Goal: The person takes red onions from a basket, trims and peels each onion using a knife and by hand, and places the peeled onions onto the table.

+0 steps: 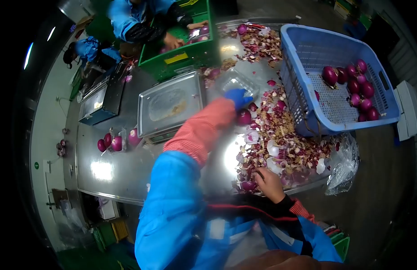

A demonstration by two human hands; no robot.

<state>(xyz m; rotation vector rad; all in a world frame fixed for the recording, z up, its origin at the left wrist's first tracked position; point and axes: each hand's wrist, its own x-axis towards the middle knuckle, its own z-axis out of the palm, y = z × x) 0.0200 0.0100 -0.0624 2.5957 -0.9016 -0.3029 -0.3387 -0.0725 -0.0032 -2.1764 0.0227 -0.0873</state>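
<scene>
My left hand, in a blue glove, reaches out over the steel table with its fingers closed at the near rim of a clear plastic tray. A peeled-looking purple onion lies just below that hand. Close to the table's front edge, my bare right hand has its fingers curled around a small dark object that I cannot make out. Beside it spreads a heap of onion skins. Left of the gloved hand stands a scale with a metal pan.
A blue basket with several red onions stands on the right. Behind the scale, another person's hands are in a green crate. Packed onions sit at left; a plastic bag hangs off the right edge.
</scene>
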